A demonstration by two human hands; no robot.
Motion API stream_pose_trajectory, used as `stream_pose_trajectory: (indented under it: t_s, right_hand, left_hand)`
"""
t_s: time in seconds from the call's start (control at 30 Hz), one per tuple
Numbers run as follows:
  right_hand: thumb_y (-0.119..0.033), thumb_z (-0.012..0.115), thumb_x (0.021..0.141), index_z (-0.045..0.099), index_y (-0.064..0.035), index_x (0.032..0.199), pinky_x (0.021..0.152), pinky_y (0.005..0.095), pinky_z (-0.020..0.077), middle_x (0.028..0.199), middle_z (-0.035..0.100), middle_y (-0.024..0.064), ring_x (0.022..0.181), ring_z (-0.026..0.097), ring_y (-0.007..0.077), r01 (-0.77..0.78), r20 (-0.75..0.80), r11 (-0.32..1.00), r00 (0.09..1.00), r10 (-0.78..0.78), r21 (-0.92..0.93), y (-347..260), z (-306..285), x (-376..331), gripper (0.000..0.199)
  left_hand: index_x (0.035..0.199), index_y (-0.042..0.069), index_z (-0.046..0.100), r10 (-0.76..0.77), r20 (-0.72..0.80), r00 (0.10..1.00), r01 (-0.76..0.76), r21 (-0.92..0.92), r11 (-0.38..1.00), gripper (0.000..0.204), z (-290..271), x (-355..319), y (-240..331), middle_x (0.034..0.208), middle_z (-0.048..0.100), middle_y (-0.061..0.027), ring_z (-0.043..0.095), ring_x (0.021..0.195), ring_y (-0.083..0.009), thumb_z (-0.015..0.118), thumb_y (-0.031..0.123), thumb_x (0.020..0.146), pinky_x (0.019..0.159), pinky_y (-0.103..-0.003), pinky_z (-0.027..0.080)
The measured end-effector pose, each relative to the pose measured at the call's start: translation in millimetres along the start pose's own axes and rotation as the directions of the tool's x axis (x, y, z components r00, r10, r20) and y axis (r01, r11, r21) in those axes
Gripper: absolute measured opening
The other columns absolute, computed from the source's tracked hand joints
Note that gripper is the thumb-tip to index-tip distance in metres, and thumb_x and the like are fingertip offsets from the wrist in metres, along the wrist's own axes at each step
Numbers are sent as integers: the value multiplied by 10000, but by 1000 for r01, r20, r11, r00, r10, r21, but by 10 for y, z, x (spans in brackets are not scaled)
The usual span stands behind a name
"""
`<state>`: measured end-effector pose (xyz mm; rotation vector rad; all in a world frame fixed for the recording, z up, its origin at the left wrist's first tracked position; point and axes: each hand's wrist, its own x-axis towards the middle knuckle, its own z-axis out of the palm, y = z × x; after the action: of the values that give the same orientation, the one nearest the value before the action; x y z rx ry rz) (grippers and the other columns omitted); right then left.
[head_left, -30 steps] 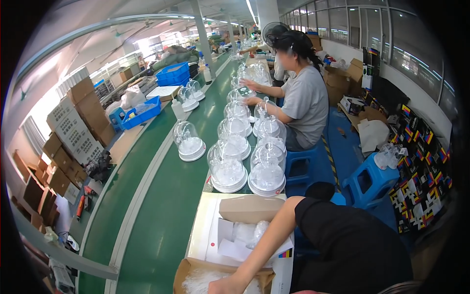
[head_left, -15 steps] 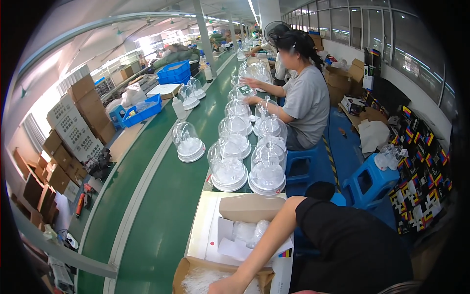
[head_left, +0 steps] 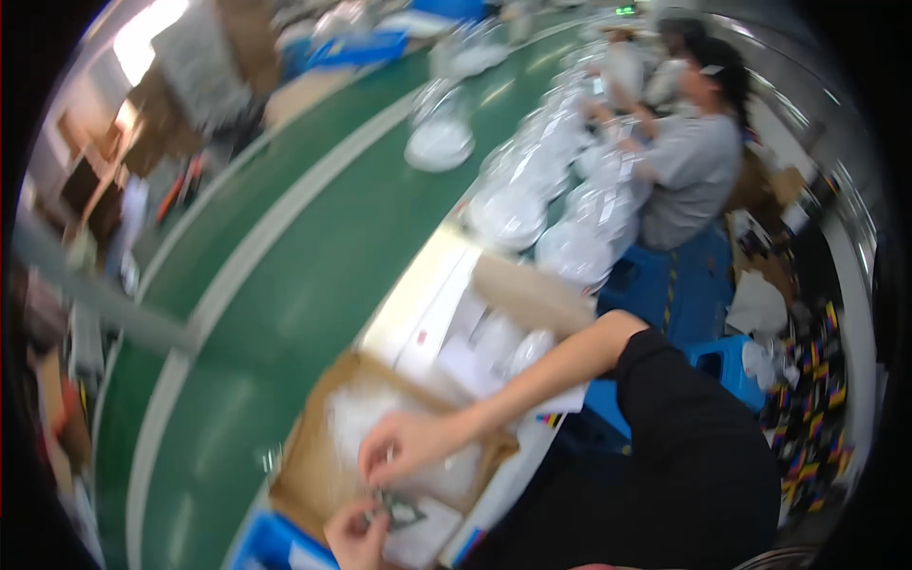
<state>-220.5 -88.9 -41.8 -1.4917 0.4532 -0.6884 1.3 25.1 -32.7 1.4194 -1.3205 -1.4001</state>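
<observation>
My right hand [head_left: 413,445] is over an open brown cardboard box [head_left: 309,427] with its thumb and fingers pinched; what they hold, if anything, is too blurred to make out. Thin whitish, clear strands [head_left: 366,404] fill much of that box. Just below, my left hand [head_left: 356,534] is closed at the box's near end. A small flat dark-green piece [head_left: 407,514] sits at its fingertips, blurred, apparently gripped there. Beside it is a white flat surface [head_left: 427,532]. Farther off, a white carton [head_left: 475,275] has an open flap and clear wrapped pieces [head_left: 503,347] inside.
Rows of clear domes on white bases [head_left: 508,214] line the bench ahead, and one dome [head_left: 439,138] stands on the green belt [head_left: 313,256]. A co-worker [head_left: 693,171] in grey sits at the right. A blue bin [head_left: 271,543] is at lower left; a blue stool [head_left: 731,366] stands right.
The view has swung and tilted down, blurring the picture. My right hand has come up out of the box's strands. My left hand and the small green piece have come into view.
</observation>
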Motion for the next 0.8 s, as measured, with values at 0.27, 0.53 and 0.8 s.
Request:
stream_pose_trajectory:
  t_s: [0.27,0.53,0.8]
  right_hand:
    - [-111,729,837,687,-50,914,629,207,503,892,691,-4,835,632,60,-250,16,959,968,250,130,-181,-35,6,107]
    - [-37,690,842,689,-29,912,624,213,493,873,692,25,778,636,75,-188,47,981,981,190,-55,-220,-30,-14,70]
    - [-66,649,891,686,-21,924,643,222,491,864,683,28,782,625,83,-168,41,985,985,169,-35,-176,-15,-13,68]
  left_hand:
    - [1032,-21,607,-63,-81,995,50,-155,987,225,72,12,248,945,645,-55,616,832,-96,707,-36,831,687,-210,497]
    - [1038,-41,604,-4,-118,993,-20,-196,980,239,109,10,243,954,666,-78,642,899,-123,706,-45,822,781,-238,519]
    - [1071,-31,628,-47,-49,998,42,-108,993,203,68,19,271,971,656,-60,638,926,-110,624,-18,868,801,-234,501]
